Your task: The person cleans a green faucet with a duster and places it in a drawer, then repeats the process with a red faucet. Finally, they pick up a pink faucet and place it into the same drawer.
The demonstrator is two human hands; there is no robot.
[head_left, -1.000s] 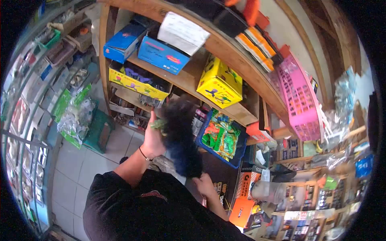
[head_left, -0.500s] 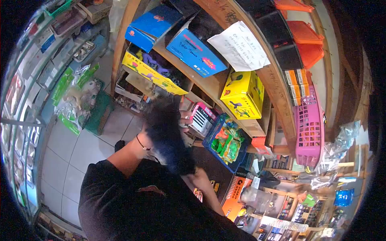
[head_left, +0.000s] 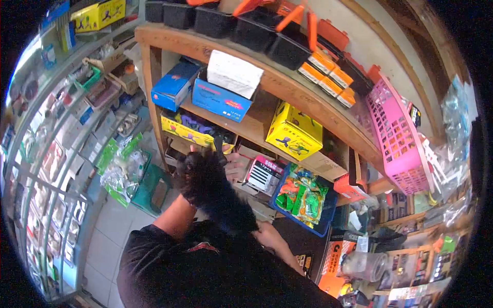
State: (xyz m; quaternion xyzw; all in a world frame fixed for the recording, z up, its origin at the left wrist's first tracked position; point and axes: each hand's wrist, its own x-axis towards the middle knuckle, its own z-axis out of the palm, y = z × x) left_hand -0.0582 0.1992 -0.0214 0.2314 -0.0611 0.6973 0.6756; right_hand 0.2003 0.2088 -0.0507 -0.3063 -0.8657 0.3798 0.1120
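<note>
A long black furry thing [head_left: 221, 197], shaggy at its far end and bluish-dark lower down, slants across the front of my body; its kind does not show clearly. My left hand [head_left: 235, 167] is wrapped behind its far end, with the fingers showing on the far side and the palm hidden. At the near end, my right hand [head_left: 268, 237] grips it with curled fingers. Just beyond my left hand is a yellow box [head_left: 187, 134] with purple items inside. A pink-and-white pack [head_left: 263, 174] and a blue basket [head_left: 321, 226] of bright bags lie to the right.
A wooden shelf [head_left: 257, 134] ahead bears blue boxes [head_left: 222, 102] and another yellow box [head_left: 295, 131]. Black bins [head_left: 254, 33] and a pink basket [head_left: 398, 138] stand higher. Left are a green crate [head_left: 154, 190] on the tiled floor [head_left: 105, 246] and a glass-sided cabinet [head_left: 46, 179].
My view has turned, so the shelves appear more level and more of the left side shows. The furry thing stays between my hands, its far end now less blurred.
</note>
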